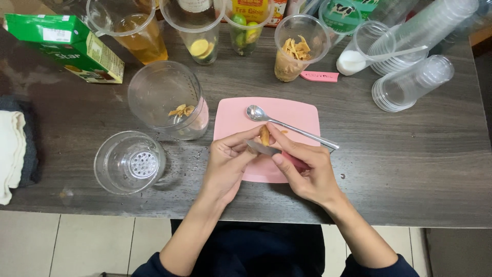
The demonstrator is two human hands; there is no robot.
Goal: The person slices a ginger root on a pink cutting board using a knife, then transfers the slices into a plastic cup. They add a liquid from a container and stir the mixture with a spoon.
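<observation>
- dark wood table [410, 169], pink cutting board [297, 115] at centre, long spoon [287, 125] lying across it
- green carton [66, 46] far left
- clear shaker cup [166, 100] left of board, a few yellow-brown shreds inside
- strainer lid [129, 162] just in front of the cup
- back row: cup of amber liquid [136, 31], cup of dried shreds [297, 54] (about half full)
- left hand [228, 164] pinches a ginger piece [264, 135] over the board
- right hand [302, 169] closed on a small knife [264, 149], blade under the piece

even overhead light, soft shadows, sharp focus
</observation>
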